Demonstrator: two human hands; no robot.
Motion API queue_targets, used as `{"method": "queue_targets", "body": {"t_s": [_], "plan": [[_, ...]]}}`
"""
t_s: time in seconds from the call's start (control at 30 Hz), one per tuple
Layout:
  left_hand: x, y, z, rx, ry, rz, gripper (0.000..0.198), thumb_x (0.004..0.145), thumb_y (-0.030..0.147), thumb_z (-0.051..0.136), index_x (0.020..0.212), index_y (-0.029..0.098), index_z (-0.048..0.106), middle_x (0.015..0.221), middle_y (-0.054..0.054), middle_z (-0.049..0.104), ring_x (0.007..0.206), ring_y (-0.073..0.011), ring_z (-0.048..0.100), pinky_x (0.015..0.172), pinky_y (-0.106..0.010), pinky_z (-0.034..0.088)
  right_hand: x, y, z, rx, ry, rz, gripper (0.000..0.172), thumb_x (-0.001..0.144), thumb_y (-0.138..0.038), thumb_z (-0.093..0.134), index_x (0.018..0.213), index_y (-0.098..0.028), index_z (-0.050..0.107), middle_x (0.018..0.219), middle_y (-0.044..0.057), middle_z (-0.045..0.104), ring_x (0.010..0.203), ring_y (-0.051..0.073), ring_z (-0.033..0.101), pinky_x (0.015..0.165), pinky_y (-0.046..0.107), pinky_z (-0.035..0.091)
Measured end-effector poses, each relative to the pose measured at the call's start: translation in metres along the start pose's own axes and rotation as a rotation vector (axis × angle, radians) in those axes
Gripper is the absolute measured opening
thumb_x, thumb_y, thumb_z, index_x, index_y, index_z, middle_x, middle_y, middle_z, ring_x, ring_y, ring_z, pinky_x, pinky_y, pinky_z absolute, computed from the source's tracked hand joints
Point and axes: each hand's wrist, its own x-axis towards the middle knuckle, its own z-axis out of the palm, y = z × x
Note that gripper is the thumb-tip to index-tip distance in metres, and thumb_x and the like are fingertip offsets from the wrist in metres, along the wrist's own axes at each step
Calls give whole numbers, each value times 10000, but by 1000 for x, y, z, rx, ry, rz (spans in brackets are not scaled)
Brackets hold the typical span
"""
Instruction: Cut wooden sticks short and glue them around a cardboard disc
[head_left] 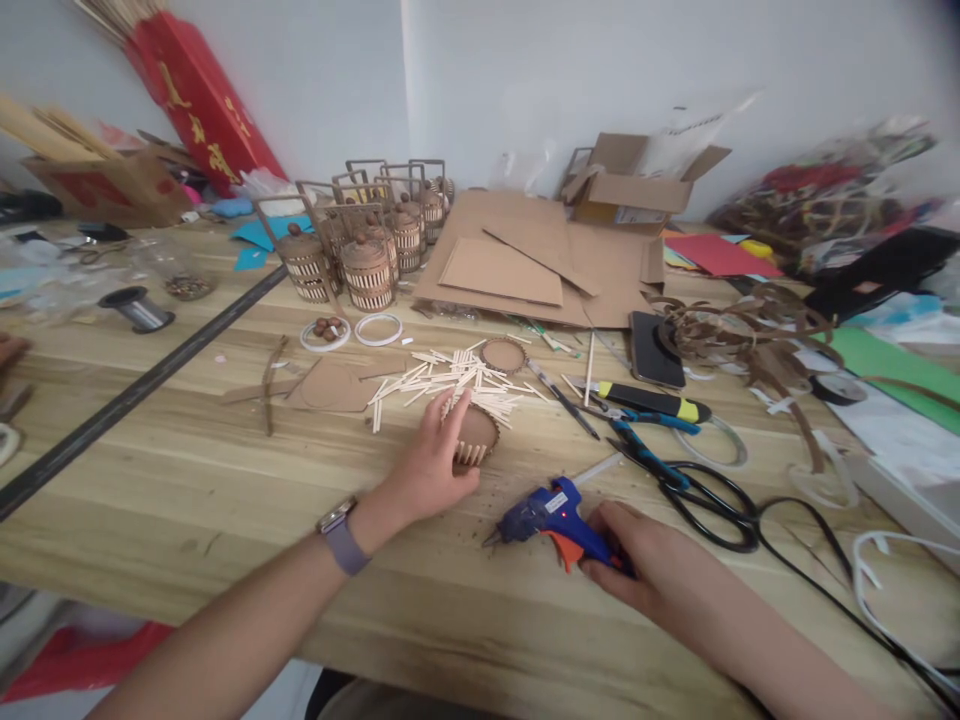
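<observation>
My left hand point(435, 462) is closed round the left side of a round cardboard base point(480, 428), with short pale sticks standing along part of its rim. To the right, my right hand point(626, 555) grips the handle of a blue glue gun point(553, 512) with an orange trigger; its nozzle points left, near the table surface. Behind my left hand lies a loose pile of small wooden sticks point(431, 375). A second round cardboard base point(504, 354) sits at the back of the pile with no sticks standing on it.
Finished lidded baskets point(369, 275) stand at the back left, beside stacked cardboard sheets point(502, 270). Black scissors point(709, 505), a yellow-black cutter point(652, 400) and a phone point(656, 350) lie on the right. A long black strip point(142, 390) crosses the left. Another person's hand point(11, 348) shows at the left edge.
</observation>
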Motion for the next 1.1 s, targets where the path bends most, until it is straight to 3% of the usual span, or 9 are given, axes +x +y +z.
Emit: {"method": "queue_targets", "body": {"t_s": [0.1,0.17,0.27,0.33,0.43,0.6,0.77,0.9,1.1], "plan": [[1,-1,0,-22,41,-9,1080,667,195,765,1508,255,89,1524,-197,188,1442,-378,179,1152,-588,216,-1,7,2,105,93,-60,40,752,-235,522,730,-229,489,651,0,593,582,167,543,552,271,382],[3,-2,0,-43,71,-31,1171,629,199,818,1510,273,51,1526,-191,195,1438,-375,197,1150,-593,220,-2,15,2,220,233,-100,102,726,-243,544,710,-245,443,616,-31,540,541,147,496,520,259,376],[5,-1,0,-98,83,-71,1221,618,185,835,1515,294,14,1528,-178,223,1417,-368,263,1135,-589,262,-4,22,4,478,409,-96,153,719,-297,597,802,-254,475,676,-22,553,564,151,512,508,254,416],[6,-1,1,-128,78,-87,1202,641,175,815,1520,290,4,1518,-174,266,1400,-361,303,1121,-577,297,-3,23,7,655,444,-41,209,718,-358,636,856,-255,516,675,-16,560,557,157,512,492,258,426],[7,0,1,-140,71,-109,1173,652,162,797,1527,252,20,1485,-181,343,1365,-363,362,1098,-560,339,5,17,11,931,362,44,281,681,-422,697,849,-236,570,662,-7,562,560,162,511,504,273,427],[7,1,1,-141,71,-126,1151,654,167,793,1528,234,47,1454,-185,393,1321,-366,423,1061,-550,381,32,-1,5,1342,129,-21,328,645,-458,733,806,-194,622,674,15,588,616,166,552,601,297,457],[6,0,2,-134,91,-130,1172,644,160,796,1528,207,27,1400,-191,449,1293,-363,448,1050,-549,394,50,-6,-2,1030,245,-96,279,709,-432,714,841,-191,667,804,42,671,752,190,612,697,296,490],[6,-1,3,-144,96,-97,1165,657,160,787,1526,229,15,1401,-180,449,1297,-353,443,1052,-548,397,49,-1,1,725,284,-157,266,755,-462,658,792,-199,657,714,24,666,657,194,608,630,305,513],[6,-2,2,-141,108,-95,1170,645,152,790,1526,235,24,1386,-178,460,1283,-365,455,1045,-567,401,47,5,5,542,298,-195,295,809,-459,570,902,-213,703,845,50,748,754,240,682,684,341,563]]}}
